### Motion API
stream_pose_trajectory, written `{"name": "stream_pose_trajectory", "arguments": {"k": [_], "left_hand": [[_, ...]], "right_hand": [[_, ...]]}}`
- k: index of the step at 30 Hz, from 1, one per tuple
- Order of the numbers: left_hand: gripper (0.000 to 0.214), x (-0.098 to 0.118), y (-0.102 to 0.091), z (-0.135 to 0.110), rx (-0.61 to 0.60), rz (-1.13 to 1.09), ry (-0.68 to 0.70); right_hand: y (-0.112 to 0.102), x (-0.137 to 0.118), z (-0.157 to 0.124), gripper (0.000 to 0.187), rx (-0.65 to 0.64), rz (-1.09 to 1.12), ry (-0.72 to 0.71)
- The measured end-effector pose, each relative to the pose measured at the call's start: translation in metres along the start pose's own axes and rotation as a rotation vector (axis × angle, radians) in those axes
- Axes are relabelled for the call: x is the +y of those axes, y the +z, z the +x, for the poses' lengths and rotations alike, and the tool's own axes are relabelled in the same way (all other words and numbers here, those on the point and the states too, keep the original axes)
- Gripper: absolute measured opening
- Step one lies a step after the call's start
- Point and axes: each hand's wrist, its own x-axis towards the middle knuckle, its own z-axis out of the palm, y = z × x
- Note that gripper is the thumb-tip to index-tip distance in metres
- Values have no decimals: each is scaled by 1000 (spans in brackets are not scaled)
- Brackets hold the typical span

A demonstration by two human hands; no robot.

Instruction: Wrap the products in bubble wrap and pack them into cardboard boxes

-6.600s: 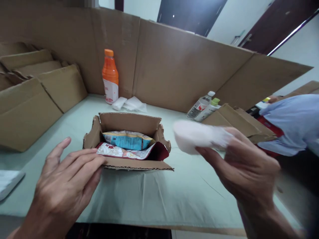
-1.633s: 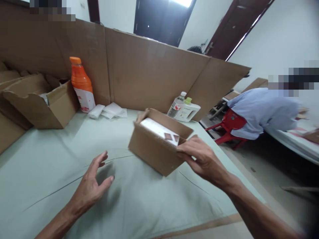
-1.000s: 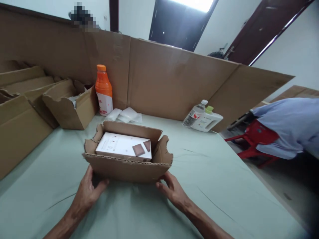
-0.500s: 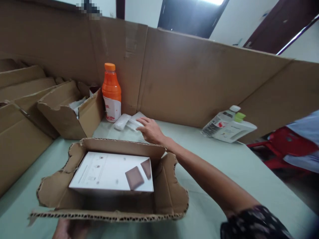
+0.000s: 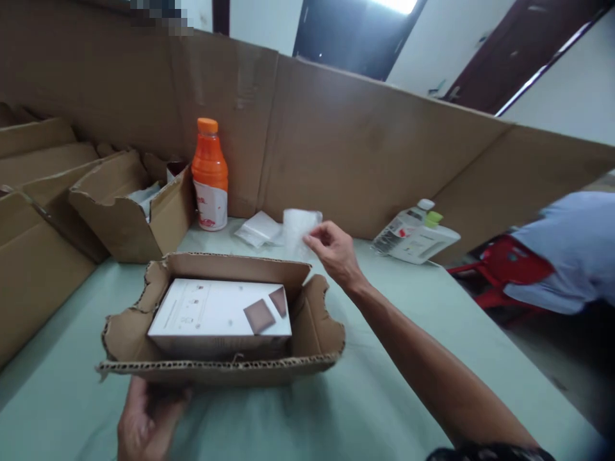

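Note:
My right hand pinches a white, translucent plastic packet by its right edge, upright above the table. A similar flat packet lies just left of it. Near me is an open cardboard box with ragged, cut edges. Inside rests a white carton printed with brown squares and small drawings. My left hand grips the cardboard box low at its front left; some of its fingers are hidden under the box.
An orange drink bottle stands behind, beside another cardboard box with items in it. More cardboard boxes line the left. A clear bottle and white jug lean at right. A cardboard wall closes the back; a person's sleeve shows beyond.
My right hand has taken hold of one packet and lifted it, moving right. The cardboard box is tilted differently, its front wall higher in view, and more of my left hand shows.

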Motion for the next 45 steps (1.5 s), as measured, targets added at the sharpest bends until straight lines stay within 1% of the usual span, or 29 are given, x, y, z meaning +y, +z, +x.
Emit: {"name": "stream_pose_trajectory", "arguments": {"k": [1, 3, 5, 7, 9, 11, 13, 14, 17, 18, 20, 22, 24, 25, 27, 29, 31, 32, 34, 36, 37, 39, 41, 42, 43, 45], "left_hand": [[64, 5, 2, 2, 27, -35, -27], [60, 14, 4, 6, 85, -88, -83], [58, 25, 3, 8, 128, -81, -109], [56, 35, 1, 9, 166, -27, -129], [52, 44, 0, 9, 195, 11, -132], [49, 47, -1, 9, 208, 16, -120], [48, 45, -1, 11, 222, 5, -114], [48, 43, -1, 12, 228, 5, -114], [46, 38, -1, 15, 245, 18, -94], [45, 38, -1, 16, 251, 31, -87], [46, 43, 1, 15, 263, 27, -91], [48, 51, 3, 13, 264, -17, -107], [49, 58, 4, 12, 261, -73, -119], [49, 61, 5, 11, 260, -92, -123], [49, 64, 5, 11, 254, -106, -127], [50, 64, 5, 11, 242, -124, -129], [50, 61, 5, 11, 239, -142, -130], [51, 60, 5, 12, 246, -155, -130], [54, 57, 5, 12, 269, -189, -108], [58, 53, 5, 12, 284, -219, -66], [59, 52, 4, 11, 281, -232, -44], [61, 49, 1, 9, 261, -231, -22], [62, 48, -2, 6, 220, -197, -37], [63, 48, -4, 5, 193, -179, -49], [64, 48, -4, 5, 167, -163, -58], [64, 50, -3, 10, 132, -146, -49]], "right_hand": [[-19, 5, -21, 18, 7, -43, 38], [-48, 14, -59, 19, -32, -140, 120], [-69, 19, -90, 20, -75, -186, 201], [-83, 21, -111, 21, -46, -139, 263], [-94, 17, -123, 24, 12, -9, 312], [-106, 10, -128, 27, 72, 161, 348], [-119, 2, -128, 28, 165, 305, 341], [-125, -1, -128, 27, 235, 354, 313], [-137, -2, -134, 28, 478, 399, 225], [-138, 1, -142, 29, 532, 389, 241], [-136, 8, -168, 31, 569, 346, 359], [-133, 16, -210, 34, 572, 274, 515], [-135, 19, -259, 39, 589, 186, 634], [-139, 18, -283, 41, 563, 146, 698], [-153, 12, -323, 44, 447, 72, 823], [-168, 1, -348, 43, 333, -9, 883], [-174, -15, -355, 40, 242, -57, 864], [-172, -23, -351, 38, 184, -57, 836], [-156, -37, -333, 33, 41, -21, 736], [-126, -47, -306, 29, -108, 23, 593], [-107, -50, -292, 30, -173, 42, 524], [-66, -53, -264, 45, -271, 97, 412], [-29, -52, -241, 62, -323, 161, 338], [-13, -51, -232, 66, -332, 191, 305], [0, -49, -224, 67, -333, 220, 276], [18, -44, -211, 63, -322, 275, 241]]}}
